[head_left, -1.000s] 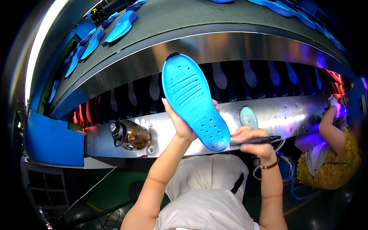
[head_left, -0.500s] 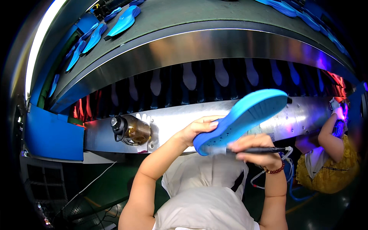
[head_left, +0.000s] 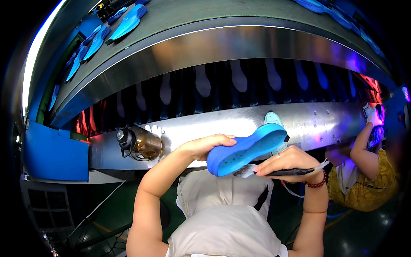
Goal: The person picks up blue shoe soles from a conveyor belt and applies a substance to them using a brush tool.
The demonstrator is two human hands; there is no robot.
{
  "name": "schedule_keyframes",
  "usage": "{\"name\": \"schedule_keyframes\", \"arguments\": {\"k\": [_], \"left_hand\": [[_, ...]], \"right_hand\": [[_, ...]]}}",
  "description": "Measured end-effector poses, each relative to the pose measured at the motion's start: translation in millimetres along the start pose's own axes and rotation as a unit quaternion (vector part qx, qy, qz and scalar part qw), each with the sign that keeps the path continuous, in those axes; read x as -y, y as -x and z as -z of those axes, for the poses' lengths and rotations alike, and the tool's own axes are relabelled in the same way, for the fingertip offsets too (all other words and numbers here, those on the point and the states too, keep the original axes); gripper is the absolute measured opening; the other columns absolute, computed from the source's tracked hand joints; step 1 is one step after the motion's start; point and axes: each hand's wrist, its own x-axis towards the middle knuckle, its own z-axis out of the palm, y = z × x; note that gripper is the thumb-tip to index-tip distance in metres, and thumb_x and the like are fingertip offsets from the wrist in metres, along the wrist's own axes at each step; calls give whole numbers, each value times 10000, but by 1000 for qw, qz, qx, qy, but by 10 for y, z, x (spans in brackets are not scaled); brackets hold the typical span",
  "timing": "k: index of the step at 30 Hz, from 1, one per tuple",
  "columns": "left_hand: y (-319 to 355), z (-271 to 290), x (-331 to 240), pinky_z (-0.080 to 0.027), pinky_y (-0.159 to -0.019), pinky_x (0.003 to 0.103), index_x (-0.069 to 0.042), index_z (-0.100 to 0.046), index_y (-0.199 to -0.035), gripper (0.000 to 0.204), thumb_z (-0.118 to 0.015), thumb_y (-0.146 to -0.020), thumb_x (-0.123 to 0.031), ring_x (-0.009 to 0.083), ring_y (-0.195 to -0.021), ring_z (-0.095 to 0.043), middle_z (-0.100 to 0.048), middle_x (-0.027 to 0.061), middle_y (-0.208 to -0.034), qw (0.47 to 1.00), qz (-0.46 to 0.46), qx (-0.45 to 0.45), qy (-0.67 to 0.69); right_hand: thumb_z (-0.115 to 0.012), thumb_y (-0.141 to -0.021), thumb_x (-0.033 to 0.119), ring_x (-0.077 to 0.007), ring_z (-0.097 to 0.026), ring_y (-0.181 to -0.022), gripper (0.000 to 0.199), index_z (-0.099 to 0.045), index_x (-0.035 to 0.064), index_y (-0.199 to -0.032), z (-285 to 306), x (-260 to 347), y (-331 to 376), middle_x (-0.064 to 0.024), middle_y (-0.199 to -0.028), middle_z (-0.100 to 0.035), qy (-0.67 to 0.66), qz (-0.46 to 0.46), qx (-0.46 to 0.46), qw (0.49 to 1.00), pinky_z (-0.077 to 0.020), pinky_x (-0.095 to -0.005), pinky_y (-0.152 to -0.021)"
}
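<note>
My left hand (head_left: 209,146) grips a bright blue shoe sole (head_left: 246,152) by its near left end, fingers partly hidden behind it. The sole is tilted, with small holes in its surface and the far end pointing up to the right. In my right hand (head_left: 293,160) is a brush (head_left: 284,172) with a black handle and pale bristles; a thin whitish tube or cord runs from its back end. The bristles are at the sole's lower edge; whether they touch is unclear. Behind the sole, a pale teal sole-shaped piece (head_left: 273,118) lies on the metal bench (head_left: 214,124), partly covered.
A brownish transparent bottle (head_left: 147,144) with a black lid stands on the bench at left. Beyond, a green conveyor belt (head_left: 192,16) carries several blue soles (head_left: 128,22). Dark sole shapes show under its metal edge. At right, a co-worker in yellow (head_left: 364,184) reaches toward the bench.
The sole has come down and left and lies less steeply. The brush has shifted slightly left and down along its edge. The pale teal piece behind it now shows.
</note>
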Motion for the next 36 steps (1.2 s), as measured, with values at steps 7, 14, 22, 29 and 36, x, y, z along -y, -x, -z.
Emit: {"name": "schedule_keyframes", "arguments": {"k": [7, 14, 22, 29, 36], "left_hand": [[148, 107, 4, -424, -879, 335, 56, -456, -1203, 582, -522, -787, -345, 265, -999, -539, -516, 196, -1161, 998, -67, -17, 4], [238, 342, 95, -422, -884, 340, 31, -469, -1206, 564, -504, -780, -336, 255, -995, -546, -526, 193, -1154, 986, -153, -21, 65], [-322, 496, 439, -293, -994, 467, -54, -364, -1288, 916, -235, -729, -767, 321, -1145, -429, -442, 173, -1253, 874, -353, 17, 333], [-684, 104, 546, -327, -964, 502, -82, -212, -1358, 978, -123, -701, -801, 363, -1162, -406, -378, 205, -1291, 898, -257, -63, 352], [-493, 165, 481, -385, -913, 493, -84, -385, -1249, 904, -147, -724, -781, 324, -1061, -483, -512, 153, -1105, 859, -319, -134, 376]], "right_hand": [[-682, -674, -32, -244, -633, -872, 197, -656, -11, -869, -139, -134, 62, -151, -921, -645, -24, -18, -63, 998, -499, -306, -787], [-669, -710, 5, -227, -620, -917, 196, -649, 0, -904, -160, -253, 77, -124, -952, -644, -21, -49, -166, 985, -489, -300, -817], [-679, -683, -26, -218, -628, -874, 207, -642, -31, -887, -311, -41, -44, -164, -923, -640, -48, -5, -282, 958, -492, -278, -781], [-643, -752, 18, -109, -600, -795, 182, -631, -44, -923, -329, -617, -207, -104, -886, -649, -124, -194, -342, 911, -477, -210, -708], [-654, -610, 42, -234, -619, -715, 171, -604, 52, -773, -738, -229, -263, -84, -782, -634, 253, 46, -217, 942, -481, -306, -646]]}}
